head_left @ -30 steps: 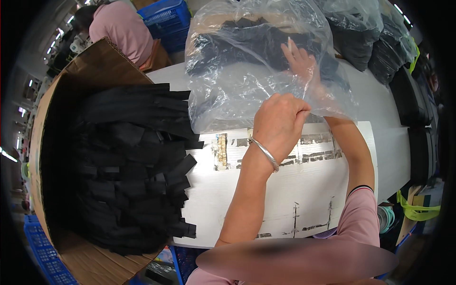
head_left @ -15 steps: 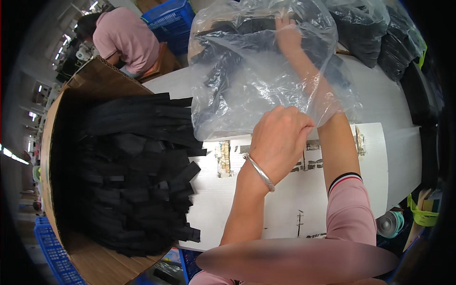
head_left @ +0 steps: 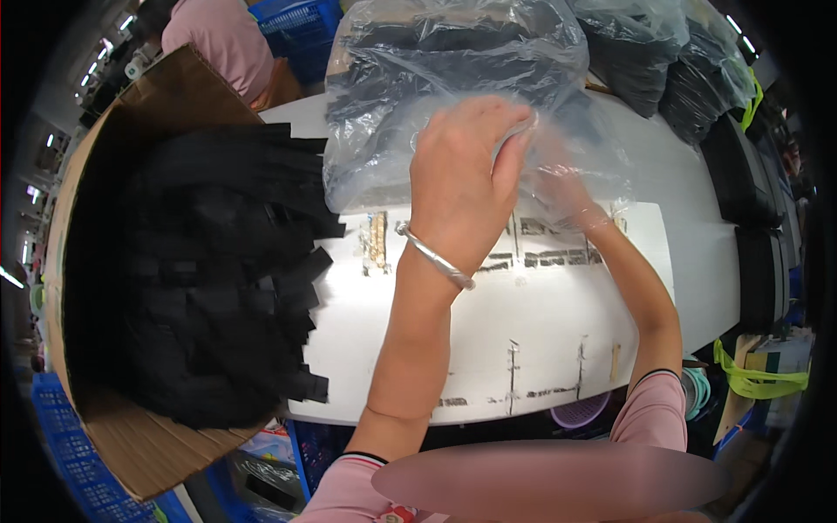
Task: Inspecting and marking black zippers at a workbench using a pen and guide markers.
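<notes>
A large clear plastic bag (head_left: 375,166) lies on the white table, with black fabric-like pieces (head_left: 453,61) in its far part. My left hand (head_left: 462,174), a silver bangle at its wrist, pinches the bag's near edge between thumb and fingers and holds it up. Under the film, inside the bag's mouth, is my right hand (head_left: 558,179); its fingers are smeared by motion and I cannot make out anything in them. To the left, a cardboard box (head_left: 74,261) lies with its opening toward the table, full of flat black strips (head_left: 209,279) that spill out over its edge.
A white board (head_left: 488,349) with dark marks and tape lies on the table (head_left: 706,253). More filled clear bags (head_left: 632,74) stand at the back right, beside black cases (head_left: 741,170). Blue crates (head_left: 301,39) and a seated person (head_left: 222,44) are beyond the table.
My right hand has drawn back from the bag's far part toward its mouth. My left hand has moved away from me, raising the bag's edge. The whole view has shifted slightly.
</notes>
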The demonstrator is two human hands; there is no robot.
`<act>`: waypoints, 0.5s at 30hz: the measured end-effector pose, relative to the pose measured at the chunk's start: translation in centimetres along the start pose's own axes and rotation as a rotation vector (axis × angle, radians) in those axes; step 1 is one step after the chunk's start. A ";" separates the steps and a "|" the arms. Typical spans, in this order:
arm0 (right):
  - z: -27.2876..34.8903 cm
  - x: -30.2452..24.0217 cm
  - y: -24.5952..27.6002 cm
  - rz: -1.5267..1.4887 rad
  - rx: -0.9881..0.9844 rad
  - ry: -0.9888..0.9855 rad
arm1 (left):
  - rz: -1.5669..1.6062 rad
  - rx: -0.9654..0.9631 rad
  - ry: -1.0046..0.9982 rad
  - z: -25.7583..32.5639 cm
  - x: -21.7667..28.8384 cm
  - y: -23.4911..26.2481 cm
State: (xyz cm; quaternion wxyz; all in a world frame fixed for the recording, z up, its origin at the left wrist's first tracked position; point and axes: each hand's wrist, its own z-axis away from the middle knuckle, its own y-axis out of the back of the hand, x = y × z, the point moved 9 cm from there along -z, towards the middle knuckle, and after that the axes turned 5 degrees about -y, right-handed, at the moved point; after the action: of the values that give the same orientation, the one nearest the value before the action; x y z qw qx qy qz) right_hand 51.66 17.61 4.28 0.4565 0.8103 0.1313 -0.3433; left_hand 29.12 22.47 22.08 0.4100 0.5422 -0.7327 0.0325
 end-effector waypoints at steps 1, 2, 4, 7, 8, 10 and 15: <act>3.2 -3.4 1.1 0.145 -0.042 0.076 | 0.094 0.046 -0.010 0.1 1.3 0.6; 5.8 -4.1 2.7 0.166 -0.033 0.069 | 0.147 0.024 -0.114 0.0 4.2 0.7; 10.2 -3.7 3.0 0.158 -0.247 -0.038 | 0.265 -0.094 -0.377 1.2 9.6 1.0; 16.2 -1.7 5.0 -0.463 -0.152 -0.592 | 0.361 -0.125 -0.491 5.0 17.1 3.4; 17.6 -2.6 3.6 -0.483 -0.208 -0.595 | 0.284 -0.164 -0.445 6.5 19.2 4.4; 19.3 -7.3 5.7 -0.044 -0.227 -0.279 | 0.243 -0.201 -0.394 9.0 21.5 5.1; 25.5 -10.2 8.7 0.190 -0.167 -0.248 | 0.178 -0.158 -0.238 12.0 26.2 8.8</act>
State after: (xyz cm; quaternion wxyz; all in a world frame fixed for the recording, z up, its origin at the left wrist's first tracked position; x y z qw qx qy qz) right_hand 37.67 -7.26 7.96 0.5651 0.7298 0.0249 -0.3839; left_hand 13.14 0.10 34.31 0.3570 0.4414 -0.8215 -0.0534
